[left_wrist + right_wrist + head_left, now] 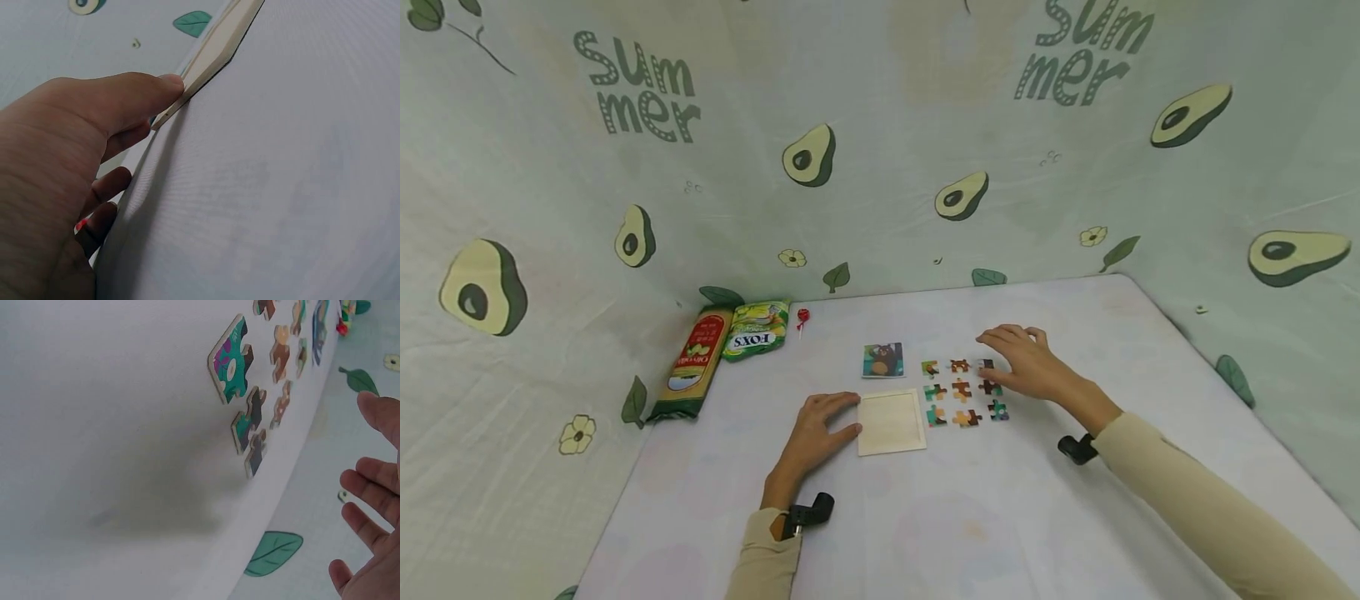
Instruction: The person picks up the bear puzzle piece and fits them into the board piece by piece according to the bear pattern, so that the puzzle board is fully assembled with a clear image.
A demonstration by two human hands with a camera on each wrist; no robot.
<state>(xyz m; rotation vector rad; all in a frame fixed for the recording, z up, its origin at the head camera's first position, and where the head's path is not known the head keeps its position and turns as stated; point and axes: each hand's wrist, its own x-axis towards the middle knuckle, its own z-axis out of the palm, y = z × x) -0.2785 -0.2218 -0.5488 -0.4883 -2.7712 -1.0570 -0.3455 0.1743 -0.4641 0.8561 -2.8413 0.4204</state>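
Observation:
My left hand (815,429) rests at the left side of a square, pale wooden puzzle tray (891,423) lying flat. In the left wrist view its thumb (150,90) touches the tray's edge (209,70), other fingers loosely bent. To the tray's right, several cardboard jigsaw pieces (962,390) lie apart in rows, printed in brown, teal and orange. Above the right column hovers my right hand (1033,364), fingers spread with nothing held, partly covering the upper pieces. The right wrist view shows a teal piece with a flower (231,365) nearest the camera.
A picture card (883,360) with a brown bear lies behind the tray. At the back left are a long green-and-gold packet (700,354), a green FOX'S bag (757,329) and a red lollipop (803,317). An avocado-print cloth (880,100) hangs behind the table.

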